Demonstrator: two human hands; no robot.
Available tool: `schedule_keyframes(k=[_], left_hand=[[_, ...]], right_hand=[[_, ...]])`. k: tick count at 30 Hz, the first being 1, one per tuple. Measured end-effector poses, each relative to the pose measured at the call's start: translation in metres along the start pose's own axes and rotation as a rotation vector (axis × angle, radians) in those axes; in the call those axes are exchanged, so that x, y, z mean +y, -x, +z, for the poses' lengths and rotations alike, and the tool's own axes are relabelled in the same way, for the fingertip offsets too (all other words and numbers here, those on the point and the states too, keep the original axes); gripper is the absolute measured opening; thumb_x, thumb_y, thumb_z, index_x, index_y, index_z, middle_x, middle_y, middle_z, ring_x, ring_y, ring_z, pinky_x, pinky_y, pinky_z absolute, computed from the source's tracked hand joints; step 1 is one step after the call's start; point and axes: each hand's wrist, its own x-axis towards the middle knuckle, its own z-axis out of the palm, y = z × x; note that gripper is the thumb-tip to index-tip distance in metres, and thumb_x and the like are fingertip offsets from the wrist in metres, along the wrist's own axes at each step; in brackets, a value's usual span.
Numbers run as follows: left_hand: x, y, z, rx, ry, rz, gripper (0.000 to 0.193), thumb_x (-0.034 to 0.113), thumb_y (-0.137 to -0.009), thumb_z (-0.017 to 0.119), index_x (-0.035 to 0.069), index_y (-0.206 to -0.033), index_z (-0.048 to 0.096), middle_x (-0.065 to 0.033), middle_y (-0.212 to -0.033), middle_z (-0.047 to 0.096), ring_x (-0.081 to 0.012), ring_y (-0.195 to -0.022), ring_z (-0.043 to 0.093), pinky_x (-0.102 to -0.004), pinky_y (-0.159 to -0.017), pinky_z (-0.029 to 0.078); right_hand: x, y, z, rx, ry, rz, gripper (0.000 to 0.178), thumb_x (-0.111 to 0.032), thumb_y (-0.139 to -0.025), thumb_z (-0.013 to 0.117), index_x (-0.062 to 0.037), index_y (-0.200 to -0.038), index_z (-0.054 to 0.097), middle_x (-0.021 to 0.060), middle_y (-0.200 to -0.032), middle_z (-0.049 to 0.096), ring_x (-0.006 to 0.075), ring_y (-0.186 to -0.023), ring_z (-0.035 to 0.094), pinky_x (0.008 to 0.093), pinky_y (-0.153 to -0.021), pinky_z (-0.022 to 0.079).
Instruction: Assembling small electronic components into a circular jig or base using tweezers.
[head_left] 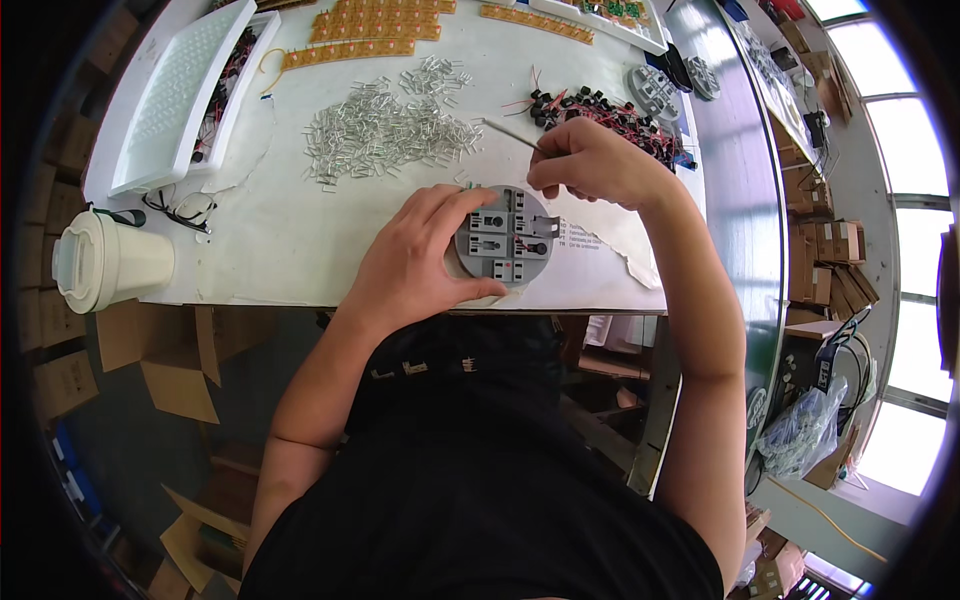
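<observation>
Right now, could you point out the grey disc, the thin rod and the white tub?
Grey disc (pixel 508 236): head view, the middle of its upper face.
Thin rod (pixel 512 135): head view, the bare shaft beyond the fingers.
White tub (pixel 145 264): head view, its side wall.

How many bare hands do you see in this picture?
2. The left hand holds a grey round housing at its edge; the right hand holds a slender metal tool above the white tabletop. No others are visible.
</observation>
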Motion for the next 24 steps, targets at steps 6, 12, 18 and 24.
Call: schedule_keyframes(k=[6, 12, 18, 24], left_hand=[[-0.001, -0.003, 0.001, 0.000, -0.002, -0.001, 0.087, 0.033, -0.065, 0.098, 0.013, -0.140, 0.059, -0.0108, -0.129, 0.063, -0.0339, -0.122, 0.060, -0.0449, -0.104, 0.052], [0.000, -0.003, 0.000, -0.005, -0.006, -0.001, 0.086, 0.033, -0.066, 0.097, 0.013, -0.140, 0.058, -0.0106, -0.129, 0.062, -0.0337, -0.122, 0.060, -0.0449, -0.105, 0.051], [0.000, -0.002, 0.000, -0.017, -0.013, -0.004, 0.087, 0.034, -0.066, 0.097, 0.013, -0.141, 0.058, -0.0104, -0.131, 0.062, -0.0340, -0.123, 0.059, -0.0451, -0.106, 0.051], [-0.001, -0.007, -0.003, -0.032, -0.023, 0.023, 0.088, 0.036, -0.066, 0.098, 0.011, -0.141, 0.058, -0.0121, -0.132, 0.062, -0.0325, -0.122, 0.060, -0.0446, -0.104, 0.052]], right_hand=[[0.010, -0.003, 0.012, -0.002, 0.054, 0.097, 0.026, -0.024, -0.082, 0.072, 0.0023, -0.083, 0.075, 0.0054, -0.070, 0.069, 0.0125, -0.061, 0.059, 0.0285, -0.056, 0.045], [0.015, -0.008, 0.018, -0.022, 0.131, 0.133, 0.023, -0.022, -0.088, 0.072, 0.0000, -0.086, 0.075, 0.0022, -0.073, 0.069, 0.0069, -0.060, 0.056, 0.0255, -0.053, 0.041], [0.007, 0.001, 0.015, 0.031, 0.227, 0.105, 0.035, -0.034, -0.093, 0.076, -0.0003, -0.085, 0.076, 0.0036, -0.071, 0.070, 0.0088, -0.061, 0.059, 0.0264, -0.054, 0.042], [0.043, 0.006, 0.029, 0.209, 0.263, -0.156, 0.040, -0.040, -0.097, 0.076, -0.0008, -0.088, 0.076, 0.0034, -0.074, 0.070, 0.0106, -0.060, 0.059, 0.0274, -0.054, 0.042]])
